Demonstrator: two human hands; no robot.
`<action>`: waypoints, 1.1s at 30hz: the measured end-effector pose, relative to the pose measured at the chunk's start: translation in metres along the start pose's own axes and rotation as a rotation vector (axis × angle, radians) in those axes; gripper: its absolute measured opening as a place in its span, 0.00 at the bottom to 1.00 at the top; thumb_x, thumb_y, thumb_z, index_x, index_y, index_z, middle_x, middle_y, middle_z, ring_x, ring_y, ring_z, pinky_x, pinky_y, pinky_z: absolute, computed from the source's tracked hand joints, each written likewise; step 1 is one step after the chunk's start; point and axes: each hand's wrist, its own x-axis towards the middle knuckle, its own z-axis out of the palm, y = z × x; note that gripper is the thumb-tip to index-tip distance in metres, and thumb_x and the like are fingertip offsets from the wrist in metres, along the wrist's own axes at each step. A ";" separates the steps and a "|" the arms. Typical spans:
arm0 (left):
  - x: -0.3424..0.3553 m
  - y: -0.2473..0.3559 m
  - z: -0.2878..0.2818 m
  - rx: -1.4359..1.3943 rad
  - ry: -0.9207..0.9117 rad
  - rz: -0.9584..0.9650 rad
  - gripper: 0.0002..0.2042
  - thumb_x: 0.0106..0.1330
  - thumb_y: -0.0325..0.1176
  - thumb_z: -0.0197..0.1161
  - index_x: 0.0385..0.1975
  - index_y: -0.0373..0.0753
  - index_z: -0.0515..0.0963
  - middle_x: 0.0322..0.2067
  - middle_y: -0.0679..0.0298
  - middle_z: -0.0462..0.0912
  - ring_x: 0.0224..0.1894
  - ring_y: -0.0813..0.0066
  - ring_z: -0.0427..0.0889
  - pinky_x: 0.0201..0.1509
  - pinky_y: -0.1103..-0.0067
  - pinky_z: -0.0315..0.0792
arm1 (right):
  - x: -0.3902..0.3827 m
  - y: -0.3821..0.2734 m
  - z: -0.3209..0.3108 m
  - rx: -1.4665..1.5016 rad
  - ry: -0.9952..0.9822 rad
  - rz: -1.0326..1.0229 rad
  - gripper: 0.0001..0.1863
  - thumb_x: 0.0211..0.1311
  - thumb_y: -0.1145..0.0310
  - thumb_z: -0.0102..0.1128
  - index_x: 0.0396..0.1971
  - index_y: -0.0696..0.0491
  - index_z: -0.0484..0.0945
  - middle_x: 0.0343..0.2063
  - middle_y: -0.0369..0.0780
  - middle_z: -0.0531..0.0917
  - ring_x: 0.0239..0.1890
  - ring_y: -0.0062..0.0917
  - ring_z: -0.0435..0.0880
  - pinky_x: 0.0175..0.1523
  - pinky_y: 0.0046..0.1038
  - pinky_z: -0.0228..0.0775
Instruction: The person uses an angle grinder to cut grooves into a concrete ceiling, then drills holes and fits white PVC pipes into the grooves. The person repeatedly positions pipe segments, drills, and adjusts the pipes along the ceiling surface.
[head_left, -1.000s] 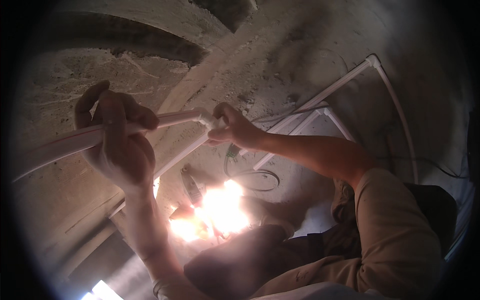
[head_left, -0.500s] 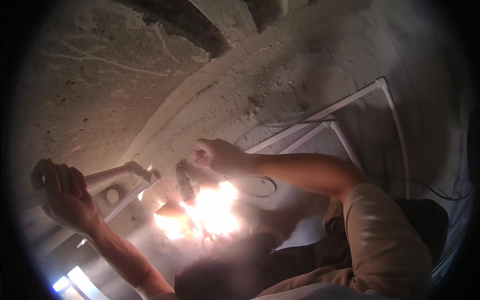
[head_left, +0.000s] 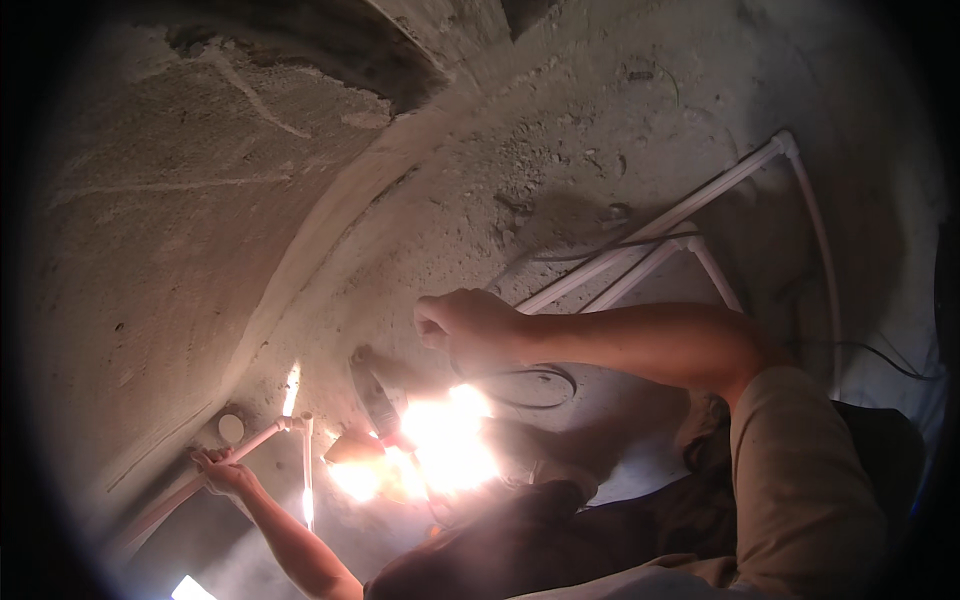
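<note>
My left hand is closed around a pale pipe low at the left. A fitting sits at the pipe's far end, where a thinner, brightly lit length meets it. My right hand hangs above the floor near the middle, fingers curled in. Its palm is turned away, so anything inside is hidden. Below it, a dark elongated tool lies beside a strong white glare. The glare washes out whatever is there.
Jointed pale pipes lie at the right, with a thin dark cable across them. A rough concrete wall rises at the left. Near its foot is a pale round disc. Loose rubble is scattered farther off.
My left hand has gone down and to the right, lowering the pipe away from me toward the wall's foot. My right hand stays curled, slightly farther right in the view, which has itself shifted.
</note>
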 end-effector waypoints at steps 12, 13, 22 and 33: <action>0.028 -0.110 0.009 0.176 0.078 -0.330 0.48 0.65 0.54 0.74 0.74 0.28 0.57 0.59 0.50 0.73 0.60 0.61 0.77 0.69 0.66 0.70 | -0.003 0.024 0.007 -0.228 -0.127 -0.047 0.08 0.59 0.71 0.62 0.37 0.56 0.75 0.32 0.47 0.84 0.39 0.43 0.87 0.44 0.45 0.76; 0.019 -0.113 0.014 0.200 0.079 -0.291 0.49 0.64 0.53 0.74 0.75 0.28 0.55 0.62 0.49 0.72 0.63 0.61 0.75 0.71 0.65 0.68 | -0.005 0.025 0.005 -0.219 -0.100 -0.058 0.08 0.59 0.71 0.63 0.36 0.56 0.75 0.31 0.47 0.84 0.38 0.43 0.86 0.44 0.45 0.76; -0.132 -0.104 0.036 0.836 0.001 -0.297 0.36 0.69 0.47 0.70 0.71 0.35 0.64 0.66 0.49 0.67 0.68 0.55 0.71 0.69 0.60 0.71 | -0.047 0.018 -0.058 -0.360 -0.034 0.079 0.07 0.59 0.74 0.61 0.36 0.58 0.75 0.32 0.50 0.84 0.39 0.47 0.86 0.45 0.47 0.76; -0.306 -0.056 0.037 0.561 -0.911 0.110 0.25 0.67 0.39 0.71 0.58 0.37 0.70 0.54 0.54 0.71 0.56 0.58 0.76 0.55 0.64 0.77 | -0.074 -0.019 -0.087 -0.842 0.228 0.148 0.17 0.58 0.81 0.54 0.49 0.64 0.74 0.32 0.52 0.84 0.31 0.41 0.88 0.35 0.41 0.83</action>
